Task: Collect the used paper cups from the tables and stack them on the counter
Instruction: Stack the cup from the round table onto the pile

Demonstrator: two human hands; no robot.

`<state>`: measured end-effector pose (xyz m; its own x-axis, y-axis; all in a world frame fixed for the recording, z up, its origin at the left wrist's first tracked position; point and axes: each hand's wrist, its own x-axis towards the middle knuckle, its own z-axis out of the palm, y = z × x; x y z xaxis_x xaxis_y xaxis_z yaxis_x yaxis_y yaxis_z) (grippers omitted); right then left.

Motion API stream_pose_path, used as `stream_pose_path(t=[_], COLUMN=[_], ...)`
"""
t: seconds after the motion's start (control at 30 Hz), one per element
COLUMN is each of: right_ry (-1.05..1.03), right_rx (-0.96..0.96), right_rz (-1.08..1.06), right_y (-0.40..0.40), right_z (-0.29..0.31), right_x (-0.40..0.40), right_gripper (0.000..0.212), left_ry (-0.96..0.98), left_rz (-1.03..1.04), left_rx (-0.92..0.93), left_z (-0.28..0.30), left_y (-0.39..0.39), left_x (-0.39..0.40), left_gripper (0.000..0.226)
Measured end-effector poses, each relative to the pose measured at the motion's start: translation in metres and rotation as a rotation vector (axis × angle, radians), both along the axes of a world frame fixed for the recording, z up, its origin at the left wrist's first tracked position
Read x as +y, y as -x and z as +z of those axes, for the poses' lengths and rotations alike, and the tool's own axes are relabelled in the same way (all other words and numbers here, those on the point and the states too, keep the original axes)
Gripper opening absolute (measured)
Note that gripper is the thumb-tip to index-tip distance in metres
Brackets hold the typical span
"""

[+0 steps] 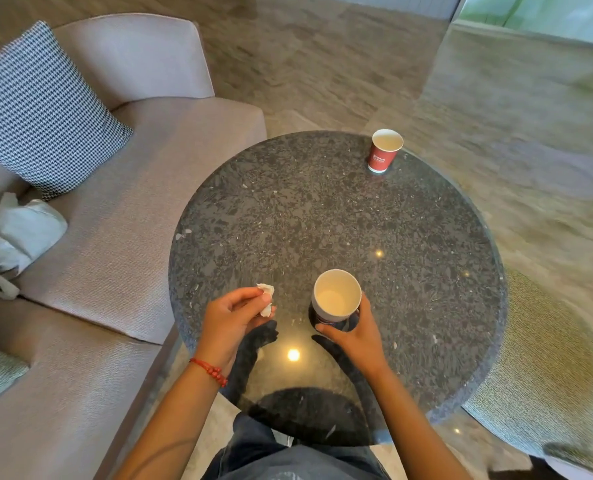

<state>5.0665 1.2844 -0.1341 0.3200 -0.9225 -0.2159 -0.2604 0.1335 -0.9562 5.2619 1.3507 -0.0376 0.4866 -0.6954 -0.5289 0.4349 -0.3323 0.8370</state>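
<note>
Head: right hand (pixel 355 336) grips cup (pixel 336 296), left hand (pixel 234 315) pinches tissue (pixel 266 299)

paper cups (pixel 385 150): 2 | tissue (pixel 266 299): 1 | table (pixel 288 209): 1 | cushion (pixel 42 112): 1

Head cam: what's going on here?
A person is clearing a round dark stone table. The right hand grips a paper cup at the near side. The left hand pinches a crumpled tissue. A second red paper cup stands upright, untouched, at the far edge. No counter is in view.
</note>
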Motion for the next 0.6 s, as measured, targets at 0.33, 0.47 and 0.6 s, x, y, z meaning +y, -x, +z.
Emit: stream_pose_path(t=[0.33, 0.47, 0.6], right_ry=[0.005, -0.001, -0.008], right_rx=[-0.038, -0.004, -0.001], right_rz=[-0.136, -0.179, -0.243], right_y=[-0.016, -0.021, -0.026], right_z=[0.000, 0.001, 0.002], right_x=[-0.002, 0.003, 0.013], right_gripper=[0.073, 0.071, 0.071], left_ry=[-0.016, -0.026, -0.039], left_rz=[0.058, 0.016, -0.044], left_rx=[0.016, -0.004, -0.007], left_z=[-0.001, -0.002, -0.007], left_y=[0.006, 0.004, -0.004], left_x=[0.011, 0.013, 0.009], left_gripper=[0.010, 0.011, 0.012])
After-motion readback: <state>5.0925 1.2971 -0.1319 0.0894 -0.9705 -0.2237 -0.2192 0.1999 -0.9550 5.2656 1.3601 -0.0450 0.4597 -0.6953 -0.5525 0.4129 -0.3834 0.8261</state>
